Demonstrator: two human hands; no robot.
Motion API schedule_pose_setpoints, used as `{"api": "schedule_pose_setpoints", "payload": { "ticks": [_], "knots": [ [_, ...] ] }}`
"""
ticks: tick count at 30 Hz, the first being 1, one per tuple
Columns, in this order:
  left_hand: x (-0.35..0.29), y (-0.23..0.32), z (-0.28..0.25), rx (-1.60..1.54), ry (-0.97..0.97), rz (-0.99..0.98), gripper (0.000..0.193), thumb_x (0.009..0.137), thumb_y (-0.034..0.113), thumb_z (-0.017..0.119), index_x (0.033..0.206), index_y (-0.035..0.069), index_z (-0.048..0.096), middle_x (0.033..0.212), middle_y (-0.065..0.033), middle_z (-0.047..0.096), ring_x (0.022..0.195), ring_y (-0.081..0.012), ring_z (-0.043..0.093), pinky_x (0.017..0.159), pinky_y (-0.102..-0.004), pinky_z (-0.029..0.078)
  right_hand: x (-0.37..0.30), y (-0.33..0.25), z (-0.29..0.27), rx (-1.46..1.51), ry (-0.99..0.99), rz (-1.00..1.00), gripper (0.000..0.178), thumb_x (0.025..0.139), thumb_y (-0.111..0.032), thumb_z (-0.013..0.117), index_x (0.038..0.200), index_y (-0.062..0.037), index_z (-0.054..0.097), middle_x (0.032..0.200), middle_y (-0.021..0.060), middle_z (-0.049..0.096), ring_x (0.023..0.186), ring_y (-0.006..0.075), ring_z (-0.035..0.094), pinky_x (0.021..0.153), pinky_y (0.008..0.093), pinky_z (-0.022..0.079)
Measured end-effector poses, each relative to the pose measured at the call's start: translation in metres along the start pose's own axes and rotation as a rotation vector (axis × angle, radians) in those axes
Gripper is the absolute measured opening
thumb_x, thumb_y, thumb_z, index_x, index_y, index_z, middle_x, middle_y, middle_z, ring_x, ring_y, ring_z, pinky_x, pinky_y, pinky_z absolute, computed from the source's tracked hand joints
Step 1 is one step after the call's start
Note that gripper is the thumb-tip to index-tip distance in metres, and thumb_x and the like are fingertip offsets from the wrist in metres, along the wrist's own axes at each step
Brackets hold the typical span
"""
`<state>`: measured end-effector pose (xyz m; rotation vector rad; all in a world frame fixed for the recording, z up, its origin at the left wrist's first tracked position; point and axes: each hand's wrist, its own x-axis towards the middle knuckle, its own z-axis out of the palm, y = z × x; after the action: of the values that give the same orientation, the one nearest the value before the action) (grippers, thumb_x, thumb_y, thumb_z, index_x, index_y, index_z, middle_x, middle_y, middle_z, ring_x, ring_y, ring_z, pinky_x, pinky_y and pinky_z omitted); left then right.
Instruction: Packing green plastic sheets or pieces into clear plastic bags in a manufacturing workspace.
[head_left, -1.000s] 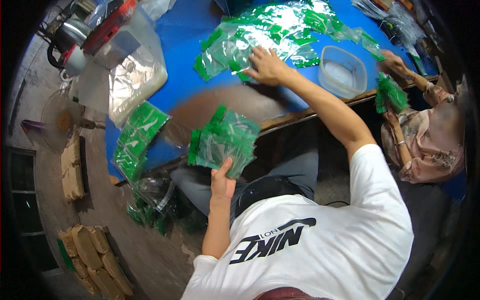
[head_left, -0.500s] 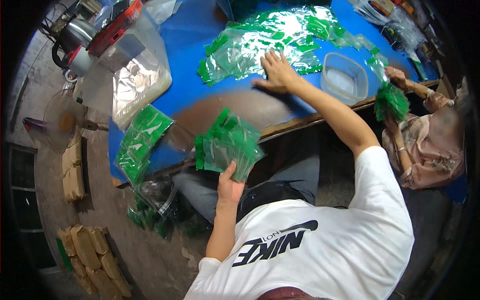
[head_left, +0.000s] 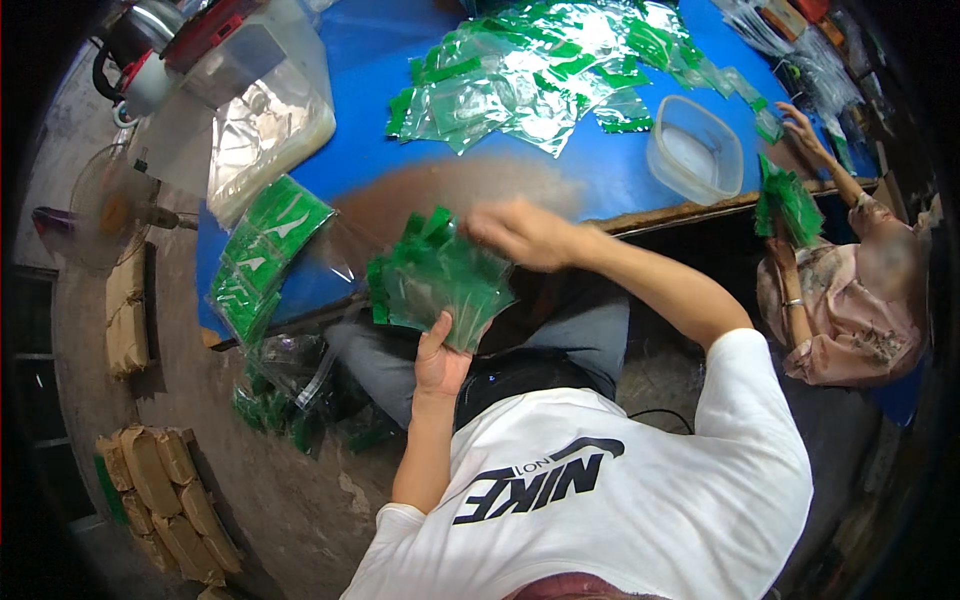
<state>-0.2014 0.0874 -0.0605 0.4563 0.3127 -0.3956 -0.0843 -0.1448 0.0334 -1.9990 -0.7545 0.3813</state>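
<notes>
Hard white glare breaks over the clear bags [head_left: 530, 85] beyond the right hand [head_left: 525, 235], which motion blur smears. The left hand [head_left: 442, 365] looks sharper. Light also flares on the plastic bin [head_left: 245, 75] up to its left; the floor [head_left: 320, 500] below lies dim. Farthest from both hands, edges bend into black.

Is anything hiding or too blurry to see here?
All in the head view:
- The right hand is blurred, so I can't tell if it's holding anything.
- Some fingers of the left hand are hidden behind the fanned bags.
- The bag pile has bright glare washing out parts of it.
- The kettle is cut off by the top edge.
</notes>
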Motion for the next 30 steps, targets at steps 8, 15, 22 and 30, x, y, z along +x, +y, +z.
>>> {"api": "schedule_pose_setpoints", "payload": {
  "ticks": [8,15,22,30],
  "knots": [
    [-0.004,0.007,-0.02,-0.007,-0.083,0.077,0.064,0.088,0.011,0.069,0.145,0.004,0.041,0.145,-0.0171,0.049,0.136,-0.0366,0.046,0.113,-0.0646,0.035,0.069,0.072,-0.034,-0.96,0.164,0.014,0.083,0.093,-0.063,0.049,0.15,-0.0042,0.037,0.158,0.0215,0.031,0.149,0.0377,0.024,0.121,0.0551,0.014],
    [-0.007,0.013,-0.008,-0.043,-0.001,0.106,0.057,0.091,0.01,0.066,0.142,-0.001,0.042,0.144,-0.0187,0.05,0.136,-0.0373,0.046,0.116,-0.0598,0.034,0.039,0.0,-0.012,-0.151,-0.283,0.075,0.045,0.101,-0.03,0.05,0.134,0.0007,0.052,0.149,0.0217,0.043,0.139,0.0382,0.04,0.115,0.0492,0.032],
    [-0.012,0.011,-0.019,-0.084,-0.049,0.079,0.068,0.082,0.007,0.071,0.144,0.006,0.044,0.145,-0.0148,0.051,0.136,-0.0383,0.045,0.116,-0.0609,0.033,0.063,0.067,-0.021,-0.981,0.14,-0.085,0.091,0.091,-0.069,0.048,0.15,-0.0013,0.036,0.156,0.0241,0.032,0.148,0.0417,0.022,0.121,0.0568,0.015],
    [-0.011,0.016,-0.017,-0.105,-0.117,0.102,0.067,0.08,0.013,0.076,0.14,0.001,0.048,0.138,-0.0154,0.057,0.129,-0.0367,0.052,0.114,-0.0569,0.036,-0.004,0.001,0.035,-0.381,-0.009,-0.288,0.046,0.098,-0.019,0.054,0.138,0.0006,0.048,0.128,0.0247,0.055,0.118,0.0419,0.055,0.1,0.047,0.045]
  ]
}}
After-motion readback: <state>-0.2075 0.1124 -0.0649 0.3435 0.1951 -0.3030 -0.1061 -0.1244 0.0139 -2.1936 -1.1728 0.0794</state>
